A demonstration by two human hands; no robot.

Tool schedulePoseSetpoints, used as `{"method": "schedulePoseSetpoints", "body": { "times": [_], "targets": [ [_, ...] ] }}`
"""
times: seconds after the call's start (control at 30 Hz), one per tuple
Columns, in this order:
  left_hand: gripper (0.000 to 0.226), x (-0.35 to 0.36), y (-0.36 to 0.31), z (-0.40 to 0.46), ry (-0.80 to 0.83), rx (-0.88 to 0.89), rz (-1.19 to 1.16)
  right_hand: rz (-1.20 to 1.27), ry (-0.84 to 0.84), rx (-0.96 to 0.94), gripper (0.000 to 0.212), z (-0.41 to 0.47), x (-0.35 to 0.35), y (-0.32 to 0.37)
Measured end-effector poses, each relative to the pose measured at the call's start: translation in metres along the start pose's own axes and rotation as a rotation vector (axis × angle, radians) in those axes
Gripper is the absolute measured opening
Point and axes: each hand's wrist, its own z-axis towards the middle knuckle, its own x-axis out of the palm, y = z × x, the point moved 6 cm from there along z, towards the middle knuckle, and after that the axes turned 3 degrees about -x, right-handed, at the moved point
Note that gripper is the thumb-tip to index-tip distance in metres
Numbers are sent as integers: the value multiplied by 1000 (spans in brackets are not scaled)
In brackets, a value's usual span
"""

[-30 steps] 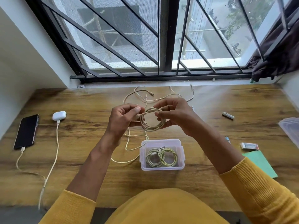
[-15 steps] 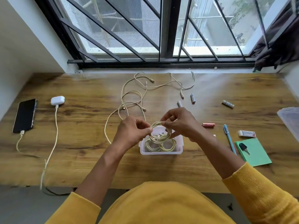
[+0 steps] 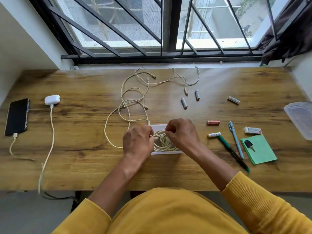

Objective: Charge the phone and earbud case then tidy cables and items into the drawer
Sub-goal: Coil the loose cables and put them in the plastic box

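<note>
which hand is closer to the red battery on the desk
Right. The right hand is over the clear plastic box, with the small red cylindrical battery off to its right. The left hand is at the box's left side, farther from it.

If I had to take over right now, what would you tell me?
Hands: the left hand and right hand both pinch a coiled cable over the small clear box, which already holds coils.
Done: the phone and earbud case lie on the desk's left side, each with a cable plugged in.
Left: set this coil in the box, then coil the loose cables behind it. Batteries, two pens, an eraser and a key on green paper sit to the right, not yet put away.
</note>
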Motion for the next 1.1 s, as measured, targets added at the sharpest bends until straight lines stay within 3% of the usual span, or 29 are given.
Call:
{"method": "schedulePoseSetpoints", "body": {
  "times": [0.3, 0.5, 0.83, 1.1],
  "targets": [
    [7, 2, -15, -2, 48, 21, 32, -66, 54, -26, 15, 3, 8, 5],
    [11, 9, -16, 2, 82, 8, 100, -102, 34, -76, 17, 2, 15, 6],
    [14, -20, 3, 14, 29, -69, -226, -47, -27, -152, 11, 11, -5, 17],
    [8, -41, 39, 42, -91, -189, -343, 100, -69, -155, 11, 52, -13, 38]
  ]
}}
